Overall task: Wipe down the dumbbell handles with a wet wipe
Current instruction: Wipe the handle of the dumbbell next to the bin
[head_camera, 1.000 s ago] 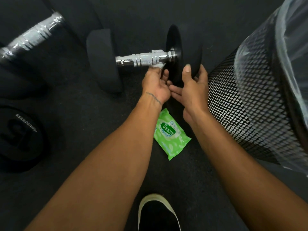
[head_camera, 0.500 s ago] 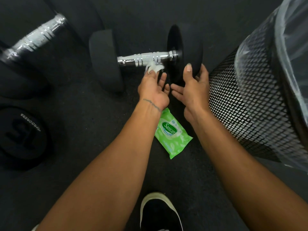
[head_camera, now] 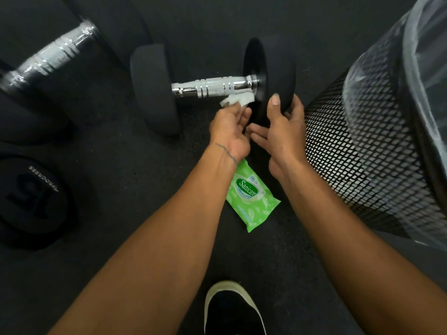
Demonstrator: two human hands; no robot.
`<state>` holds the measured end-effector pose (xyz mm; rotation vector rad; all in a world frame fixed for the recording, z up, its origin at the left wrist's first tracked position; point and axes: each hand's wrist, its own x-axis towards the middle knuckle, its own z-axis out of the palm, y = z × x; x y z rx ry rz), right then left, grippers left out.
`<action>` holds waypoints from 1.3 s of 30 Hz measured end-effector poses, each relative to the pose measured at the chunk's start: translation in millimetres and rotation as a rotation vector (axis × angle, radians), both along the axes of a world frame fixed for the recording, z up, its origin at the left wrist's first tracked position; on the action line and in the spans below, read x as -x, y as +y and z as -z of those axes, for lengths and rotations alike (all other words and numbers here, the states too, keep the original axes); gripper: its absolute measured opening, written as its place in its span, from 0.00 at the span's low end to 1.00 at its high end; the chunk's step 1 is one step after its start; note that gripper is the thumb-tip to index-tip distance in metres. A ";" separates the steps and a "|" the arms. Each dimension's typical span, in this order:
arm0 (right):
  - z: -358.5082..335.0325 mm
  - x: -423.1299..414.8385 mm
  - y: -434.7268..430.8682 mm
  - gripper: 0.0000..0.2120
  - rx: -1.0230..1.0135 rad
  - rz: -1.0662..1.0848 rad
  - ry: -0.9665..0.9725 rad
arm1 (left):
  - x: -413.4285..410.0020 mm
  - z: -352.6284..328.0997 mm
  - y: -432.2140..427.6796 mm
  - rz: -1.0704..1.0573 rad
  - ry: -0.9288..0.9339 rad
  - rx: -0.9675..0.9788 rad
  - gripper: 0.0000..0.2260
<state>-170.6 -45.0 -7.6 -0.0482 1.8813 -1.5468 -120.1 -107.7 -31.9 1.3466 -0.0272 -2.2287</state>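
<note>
While pinching the wet wipe (head_camera: pixel 238 99) just under the near dumbbell handle (head_camera: pixel 212 87) with the left hand (head_camera: pixel 231 126), resting the spread right hand (head_camera: pixel 283 131) on the black weight (head_camera: pixel 278 68). Probably only partway, seemingly leaving the far handle (head_camera: pixel 53 54) for later.

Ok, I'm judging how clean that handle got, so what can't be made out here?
Head view only.
Underside of the handle: faces away; the wet wipe covers a patch.
The second dumbbell: blurred, cut by the left edge.
The wipe pack: top end hidden under the left hand.
Contents of the bin: liner glare, cut by the right edge.
</note>
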 end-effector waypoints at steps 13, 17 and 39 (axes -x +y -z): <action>-3.2 2.5 0.9 0.26 -0.036 -0.042 -0.017 | -10.8 -41.2 -30.2 1.002 -1.260 1.558 0.18; -2.6 2.5 1.2 0.25 -0.049 -0.048 -0.003 | -5.2 -40.0 -56.6 1.310 -1.375 1.634 0.15; 3.8 -0.4 -1.4 0.25 -0.060 -0.015 0.017 | -2.5 -50.7 -115.9 1.471 -0.837 1.400 0.12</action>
